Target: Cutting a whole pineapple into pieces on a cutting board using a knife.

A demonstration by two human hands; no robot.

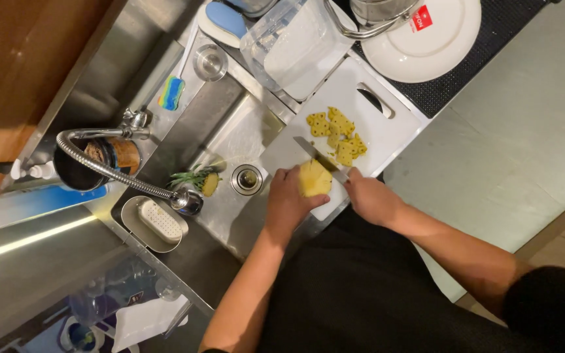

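Peeled pineapple (314, 178): yellow, upright on white cutting board (387, 127) bridging the sink (230, 140). Left hand (287, 202) fingers wrapped around its near side. Right hand (371, 196) fingers closed on knife (318, 155), blade against the fruit's top. Peel pieces (339, 134) lie beyond. Pineapple crown (194, 178) in sink; white plate (426, 39) at far tabletop.

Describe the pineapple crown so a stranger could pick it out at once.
Start at the steel sink left of the white cutting board. On its floor, just left of the round drain and beside the faucet head, lies the pineapple crown. It is the only spiky green thing there, with a yellow cut face, unlike the peel strips on the board.
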